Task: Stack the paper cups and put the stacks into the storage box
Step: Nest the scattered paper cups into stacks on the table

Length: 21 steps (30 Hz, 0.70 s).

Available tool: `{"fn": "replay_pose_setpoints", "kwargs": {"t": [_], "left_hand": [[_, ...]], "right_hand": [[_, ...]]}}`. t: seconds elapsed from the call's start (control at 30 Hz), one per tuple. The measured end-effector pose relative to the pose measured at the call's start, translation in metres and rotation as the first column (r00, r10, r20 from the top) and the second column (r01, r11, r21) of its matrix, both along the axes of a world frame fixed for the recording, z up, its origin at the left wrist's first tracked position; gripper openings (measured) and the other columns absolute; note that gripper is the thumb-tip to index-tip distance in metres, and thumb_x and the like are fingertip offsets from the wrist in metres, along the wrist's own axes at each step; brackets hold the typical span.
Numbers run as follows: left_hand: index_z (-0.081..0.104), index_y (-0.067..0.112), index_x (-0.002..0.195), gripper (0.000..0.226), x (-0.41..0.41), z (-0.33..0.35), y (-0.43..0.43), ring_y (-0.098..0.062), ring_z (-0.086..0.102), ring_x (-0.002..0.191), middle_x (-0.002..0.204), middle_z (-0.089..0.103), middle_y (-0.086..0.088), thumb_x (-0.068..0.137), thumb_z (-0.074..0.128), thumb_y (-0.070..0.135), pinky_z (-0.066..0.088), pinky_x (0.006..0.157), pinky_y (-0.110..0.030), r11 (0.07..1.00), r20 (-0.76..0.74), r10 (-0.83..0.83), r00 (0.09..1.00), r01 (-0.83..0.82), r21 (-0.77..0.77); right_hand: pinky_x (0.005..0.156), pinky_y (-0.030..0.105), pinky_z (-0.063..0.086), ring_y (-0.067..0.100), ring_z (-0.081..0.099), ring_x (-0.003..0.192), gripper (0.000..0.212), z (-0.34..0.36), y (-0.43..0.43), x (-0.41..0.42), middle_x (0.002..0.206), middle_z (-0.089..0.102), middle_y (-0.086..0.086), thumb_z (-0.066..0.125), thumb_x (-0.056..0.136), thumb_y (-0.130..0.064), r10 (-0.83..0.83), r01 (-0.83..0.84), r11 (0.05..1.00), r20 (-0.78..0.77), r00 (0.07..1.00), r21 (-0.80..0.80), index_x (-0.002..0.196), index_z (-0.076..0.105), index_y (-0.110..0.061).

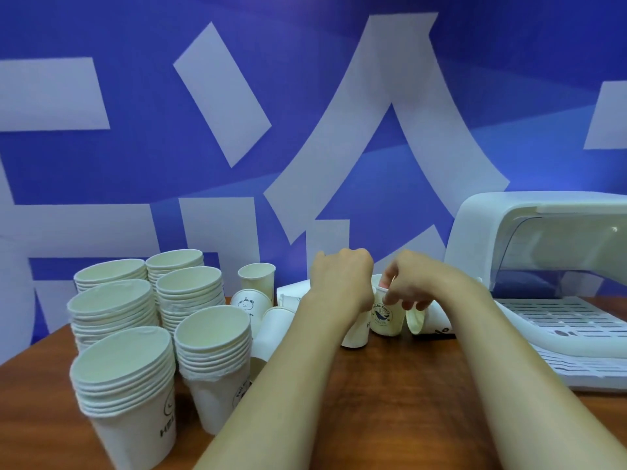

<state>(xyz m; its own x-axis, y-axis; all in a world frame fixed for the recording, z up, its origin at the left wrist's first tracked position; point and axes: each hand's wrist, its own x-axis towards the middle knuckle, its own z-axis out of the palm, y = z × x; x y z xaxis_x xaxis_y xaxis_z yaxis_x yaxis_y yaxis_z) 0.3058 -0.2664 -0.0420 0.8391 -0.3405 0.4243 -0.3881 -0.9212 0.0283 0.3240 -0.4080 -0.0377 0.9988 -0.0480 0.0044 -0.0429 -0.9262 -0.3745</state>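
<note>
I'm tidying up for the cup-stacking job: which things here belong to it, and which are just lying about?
Job: stacked cups, loose cups, logo cup pinched by right hand, tipped cup, storage box.
Lying about: small white carton, wooden table, blue wall.

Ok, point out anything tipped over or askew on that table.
One paper cup lies on its side beside the upright logo cup, under the right hand. Another, the bear-print cup, looks tilted behind the front stack.

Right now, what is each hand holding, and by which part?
The right hand pinches the logo cup at its rim. The left hand curls over another cup; its grip is hidden.
</note>
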Motion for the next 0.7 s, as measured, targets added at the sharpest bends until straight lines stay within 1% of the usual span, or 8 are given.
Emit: {"fn": "replay_pose_setpoints", "kwargs": {"t": [0.13,0.2,0.3,0.4,0.43,0.53,0.6,0.7], "left_hand": [[0.062,0.021,0.092,0.014,0.0,0.0,0.0,-0.022,0.054,0.078,0.086,0.063,0.001,0.082,0.071,0.019,0.027,0.08,-0.032,1.0,0.016,0.013,1.0,-0.013,-0.01],[0.062,0.022,0.091,0.01,0.001,0.002,0.001,-0.022,0.054,0.077,0.087,0.065,0.001,0.084,0.069,0.02,0.026,0.079,-0.032,0.999,0.058,0.016,0.998,-0.013,-0.042],[0.066,0.021,0.091,0.006,0.001,0.008,0.002,-0.023,0.053,0.073,0.079,0.062,0.001,0.085,0.068,0.022,0.027,0.075,-0.032,0.996,0.13,0.033,0.991,-0.023,-0.082],[0.068,0.02,0.089,0.006,-0.002,0.015,0.004,-0.026,0.059,0.076,0.077,0.063,0.001,0.086,0.064,0.023,0.032,0.074,-0.032,0.992,0.161,0.036,0.986,-0.015,-0.128],[0.068,0.02,0.088,0.006,-0.003,0.017,0.004,-0.027,0.06,0.078,0.079,0.064,0.0,0.086,0.064,0.024,0.034,0.072,-0.032,0.99,0.172,0.036,0.985,-0.011,-0.144],[0.068,0.02,0.087,0.008,-0.01,0.029,0.006,-0.028,0.062,0.077,0.081,0.065,0.0,0.085,0.063,0.026,0.034,0.057,-0.031,0.983,0.224,0.044,0.974,-0.002,-0.181],[0.068,0.022,0.086,0.007,-0.016,0.039,0.008,-0.027,0.061,0.074,0.078,0.064,0.0,0.085,0.062,0.026,0.034,0.054,-0.029,0.981,0.266,0.062,0.962,-0.009,-0.195],[0.066,0.023,0.084,0.005,-0.03,0.057,0.014,-0.026,0.059,0.068,0.072,0.06,0.001,0.084,0.062,0.026,0.033,0.051,-0.027,0.975,0.309,0.09,0.947,-0.02,-0.222]], "right_hand": [[0.054,0.026,0.054,0.012,0.07,0.061,0.009,0.003,0.002,-0.003,0.073,0.072,0.003,0.075,0.081,-0.013,-0.03,0.031,0.999,0.041,0.999,-0.023,0.084,0.07,-0.02],[0.064,0.032,0.06,0.017,0.072,0.066,0.008,0.009,0.004,-0.007,0.07,0.072,0.004,0.074,0.079,-0.012,-0.048,0.051,0.998,0.099,0.994,-0.031,0.08,0.07,-0.02],[0.075,0.041,0.063,0.025,0.074,0.077,0.009,0.018,0.01,-0.015,0.077,0.072,0.006,0.068,0.078,-0.009,-0.06,0.071,0.996,0.173,0.983,-0.056,0.08,0.072,-0.017],[0.079,0.042,0.062,0.027,0.073,0.082,0.013,0.03,0.013,-0.025,0.081,0.072,0.006,0.064,0.076,-0.01,-0.084,0.101,0.993,0.228,0.97,-0.065,0.083,0.073,-0.017],[0.08,0.042,0.061,0.027,0.072,0.084,0.014,0.034,0.014,-0.029,0.081,0.071,0.005,0.063,0.077,-0.012,-0.096,0.114,0.992,0.244,0.965,-0.062,0.084,0.072,-0.019],[0.079,0.036,0.055,0.026,0.067,0.087,0.016,0.048,0.018,-0.041,0.088,0.068,0.001,0.062,0.078,-0.018,-0.136,0.157,0.987,0.319,0.938,-0.041,0.09,0.071,-0.024],[0.075,0.034,0.052,0.027,0.064,0.087,0.018,0.056,0.02,-0.049,0.09,0.067,0.0,0.063,0.078,-0.02,-0.149,0.171,0.985,0.398,0.905,-0.021,0.093,0.072,-0.027],[0.07,0.034,0.051,0.026,0.064,0.085,0.014,0.071,0.024,-0.059,0.088,0.068,-0.002,0.065,0.08,-0.024,-0.132,0.138,0.99,0.495,0.859,0.025,0.09,0.073,-0.028]]}}
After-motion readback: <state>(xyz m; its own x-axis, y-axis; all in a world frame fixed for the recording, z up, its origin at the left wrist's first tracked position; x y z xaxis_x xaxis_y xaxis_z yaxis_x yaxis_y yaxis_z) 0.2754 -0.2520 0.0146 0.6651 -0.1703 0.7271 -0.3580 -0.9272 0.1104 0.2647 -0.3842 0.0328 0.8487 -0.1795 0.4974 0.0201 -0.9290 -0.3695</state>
